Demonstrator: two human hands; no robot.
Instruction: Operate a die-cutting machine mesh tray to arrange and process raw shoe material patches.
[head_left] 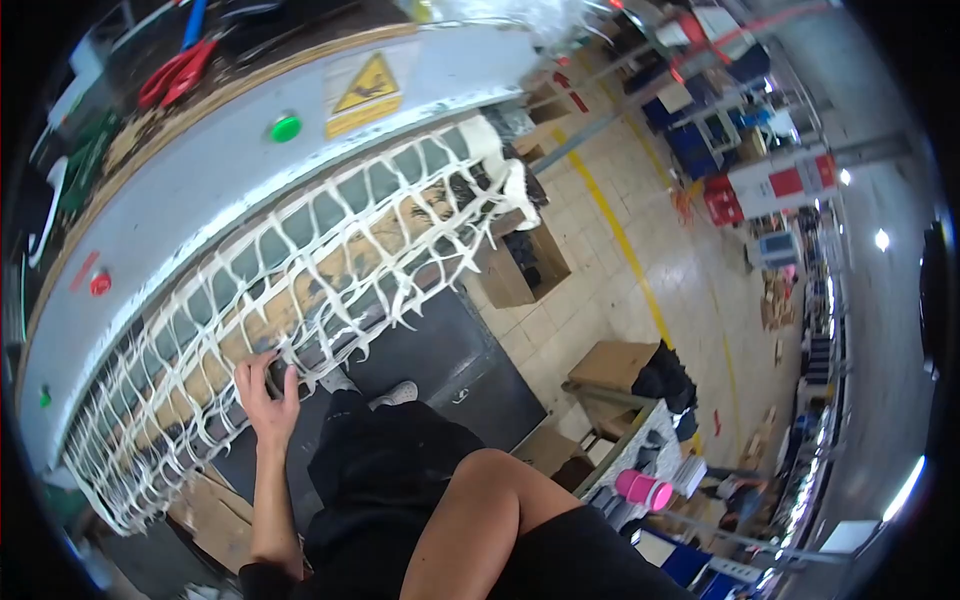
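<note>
A white netting (375, 228) of knotted fabric strips stretches along the front of a long grey machine. My left hand (268, 392) is at its near edge, thumb and index finger bent around a white strip. The fingertips come close together there, and the netting partly hides them. Through its mesh show a grey-green band and a worn tan board. My right arm (480, 510) is folded at the elbow, its forearm running out of the lower edge. The right hand lies outside the picture.
The grey machine panel (230, 160) carries a green button (286, 128), a red button (101, 282) and a yellow warning sign (372, 88). Red-handled scissors (178, 75) lie on top. A black mat (455, 365) is underfoot. Cardboard boxes (612, 366) and a pink cup (643, 490) are at the right.
</note>
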